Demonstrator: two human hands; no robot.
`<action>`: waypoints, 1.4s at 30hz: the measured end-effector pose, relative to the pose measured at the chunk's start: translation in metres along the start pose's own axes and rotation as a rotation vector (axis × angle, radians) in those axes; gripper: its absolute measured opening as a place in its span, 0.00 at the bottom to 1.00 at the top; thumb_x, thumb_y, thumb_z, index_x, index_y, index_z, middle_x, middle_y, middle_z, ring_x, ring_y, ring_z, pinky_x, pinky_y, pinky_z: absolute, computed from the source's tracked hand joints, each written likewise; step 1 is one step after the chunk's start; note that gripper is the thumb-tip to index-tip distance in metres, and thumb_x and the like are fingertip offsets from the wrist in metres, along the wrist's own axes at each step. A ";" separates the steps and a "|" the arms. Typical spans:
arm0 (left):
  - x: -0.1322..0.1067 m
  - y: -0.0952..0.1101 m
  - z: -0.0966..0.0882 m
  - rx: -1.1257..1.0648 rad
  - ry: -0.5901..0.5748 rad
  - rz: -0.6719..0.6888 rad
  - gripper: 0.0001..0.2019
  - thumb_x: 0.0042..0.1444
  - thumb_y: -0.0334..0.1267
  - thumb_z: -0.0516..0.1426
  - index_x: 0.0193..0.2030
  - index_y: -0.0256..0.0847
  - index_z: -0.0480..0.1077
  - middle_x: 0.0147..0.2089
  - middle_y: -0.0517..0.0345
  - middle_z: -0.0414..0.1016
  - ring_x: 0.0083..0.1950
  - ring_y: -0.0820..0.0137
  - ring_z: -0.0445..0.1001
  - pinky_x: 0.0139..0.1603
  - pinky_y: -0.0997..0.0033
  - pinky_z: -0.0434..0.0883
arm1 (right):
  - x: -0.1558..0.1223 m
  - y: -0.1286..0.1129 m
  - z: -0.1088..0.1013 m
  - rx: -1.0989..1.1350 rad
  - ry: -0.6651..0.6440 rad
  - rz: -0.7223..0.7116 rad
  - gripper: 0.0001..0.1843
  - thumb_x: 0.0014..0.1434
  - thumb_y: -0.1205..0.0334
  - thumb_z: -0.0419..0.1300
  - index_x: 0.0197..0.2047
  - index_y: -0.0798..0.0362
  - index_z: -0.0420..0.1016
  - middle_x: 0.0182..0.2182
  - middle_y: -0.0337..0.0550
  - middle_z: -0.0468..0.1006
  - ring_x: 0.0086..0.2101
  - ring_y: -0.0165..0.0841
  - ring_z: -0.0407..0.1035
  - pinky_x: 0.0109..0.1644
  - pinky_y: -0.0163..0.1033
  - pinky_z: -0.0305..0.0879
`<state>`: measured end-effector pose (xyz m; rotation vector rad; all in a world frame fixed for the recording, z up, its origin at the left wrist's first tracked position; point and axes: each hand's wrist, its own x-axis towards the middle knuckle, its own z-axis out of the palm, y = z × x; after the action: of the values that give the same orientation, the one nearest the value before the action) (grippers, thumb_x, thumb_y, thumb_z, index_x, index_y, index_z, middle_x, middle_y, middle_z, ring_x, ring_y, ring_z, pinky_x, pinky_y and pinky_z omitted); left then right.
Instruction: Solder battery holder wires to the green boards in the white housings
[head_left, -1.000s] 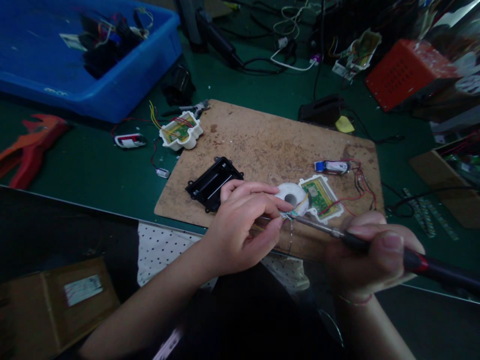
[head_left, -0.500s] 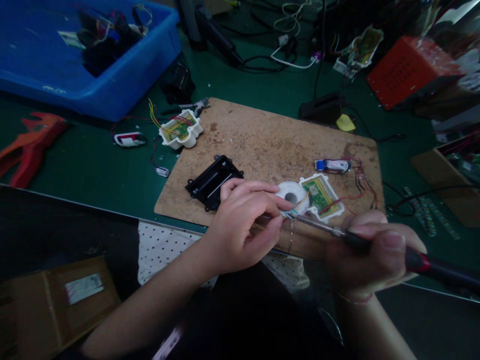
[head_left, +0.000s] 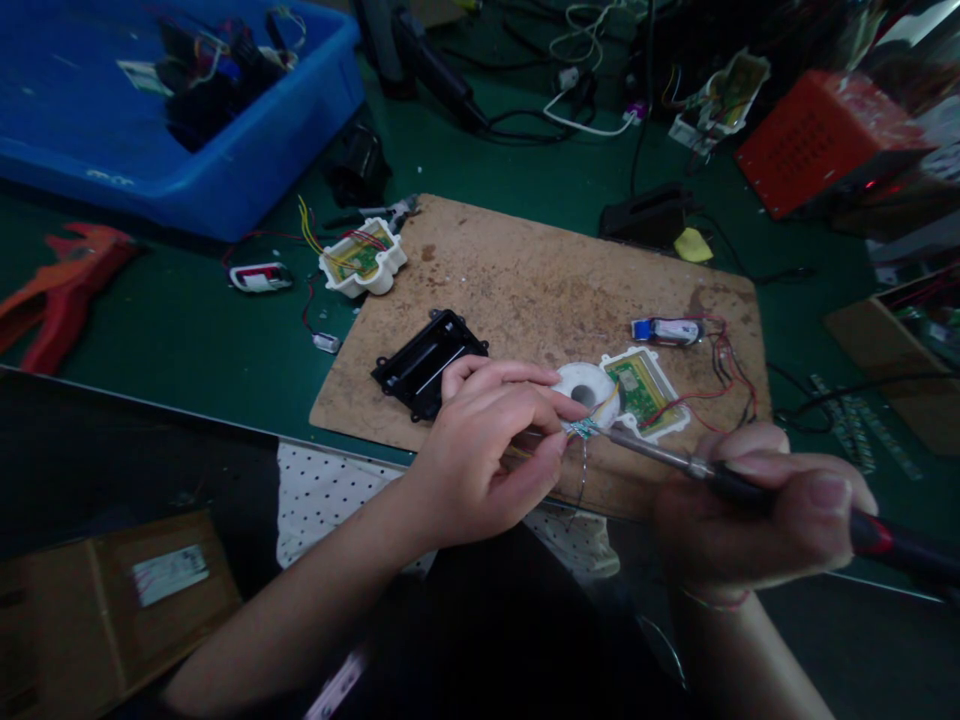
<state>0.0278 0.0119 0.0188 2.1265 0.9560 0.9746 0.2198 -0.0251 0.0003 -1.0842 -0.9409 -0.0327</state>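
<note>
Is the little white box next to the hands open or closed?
Open. The white box has no lid on, so its green circuit board shows from above, and red wires run out of it.

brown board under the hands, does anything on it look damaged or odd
Yes: the brown board is worn, with dark stains and white flecks across it, and a darker scorched-looking patch near its far right corner. Otherwise nothing stands out.

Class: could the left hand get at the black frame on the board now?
Probably yes: the frame lies uncovered right beside the left hand, though it is pinching a small part.
</note>
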 end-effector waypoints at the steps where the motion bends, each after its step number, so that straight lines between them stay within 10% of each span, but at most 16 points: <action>1: 0.000 0.000 0.000 0.002 -0.002 0.000 0.05 0.63 0.31 0.59 0.37 0.45 0.70 0.49 0.62 0.87 0.59 0.61 0.79 0.65 0.48 0.62 | 0.000 0.000 0.000 -0.007 -0.003 0.000 0.19 0.67 0.58 0.55 0.23 0.51 0.65 0.23 0.34 0.55 0.18 0.24 0.54 0.19 0.37 0.48; 16: 0.001 0.002 -0.001 -0.007 -0.003 -0.009 0.05 0.63 0.30 0.59 0.36 0.45 0.70 0.48 0.61 0.87 0.59 0.60 0.79 0.65 0.48 0.61 | 0.000 0.004 -0.002 -0.040 0.059 -0.017 0.19 0.66 0.55 0.54 0.23 0.49 0.65 0.21 0.33 0.55 0.17 0.25 0.52 0.20 0.37 0.48; 22: -0.002 0.001 0.002 -0.054 0.047 -0.001 0.06 0.62 0.29 0.59 0.37 0.45 0.70 0.48 0.61 0.86 0.58 0.60 0.79 0.64 0.49 0.60 | 0.062 0.009 -0.017 -0.093 0.146 0.029 0.16 0.61 0.55 0.55 0.23 0.48 0.70 0.15 0.30 0.53 0.14 0.27 0.50 0.18 0.39 0.44; 31: -0.005 -0.003 0.008 -0.082 0.064 -0.001 0.07 0.62 0.28 0.58 0.38 0.46 0.70 0.49 0.64 0.85 0.58 0.59 0.78 0.64 0.47 0.58 | 0.215 0.103 0.034 -0.363 -0.118 0.223 0.17 0.60 0.48 0.64 0.27 0.51 0.72 0.17 0.32 0.65 0.21 0.27 0.60 0.27 0.39 0.57; 37: -0.006 -0.004 0.008 -0.075 0.059 0.004 0.07 0.63 0.28 0.57 0.39 0.46 0.70 0.50 0.60 0.85 0.59 0.58 0.77 0.65 0.46 0.57 | 0.218 0.159 0.078 -0.559 -0.356 0.293 0.20 0.61 0.47 0.64 0.28 0.55 0.76 0.23 0.41 0.74 0.30 0.33 0.69 0.41 0.41 0.65; 42: -0.002 -0.004 0.006 -0.029 0.035 0.042 0.07 0.64 0.28 0.57 0.39 0.45 0.71 0.50 0.61 0.85 0.59 0.60 0.77 0.64 0.50 0.59 | 0.202 0.166 0.091 -0.645 -0.660 0.422 0.30 0.62 0.36 0.61 0.25 0.55 0.74 0.20 0.42 0.73 0.24 0.31 0.66 0.34 0.40 0.64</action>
<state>0.0307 0.0109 0.0117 2.1192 0.9120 1.0440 0.3636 0.2100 0.0243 -1.9450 -1.3065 0.4173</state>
